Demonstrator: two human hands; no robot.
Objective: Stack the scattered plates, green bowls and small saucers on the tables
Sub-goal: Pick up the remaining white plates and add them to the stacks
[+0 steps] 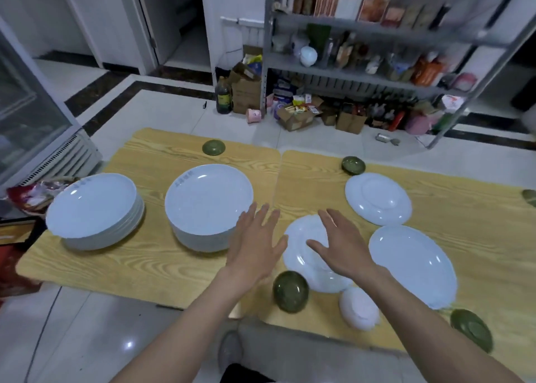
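Wooden tables [145, 266] — right hand [340, 248] over plate [297, 259]

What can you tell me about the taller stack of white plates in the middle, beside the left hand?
The stack of plates is glossy white, seemingly ceramic, piled right way up. Small faint lettering marks the top plate's far rim. It stands on the left wooden table, near the seam. The left hand covers its near right edge; contact cannot be judged.

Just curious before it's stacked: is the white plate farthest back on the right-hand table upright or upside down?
Upside down: the plate shows its round foot ring facing up, not a smooth hollow.
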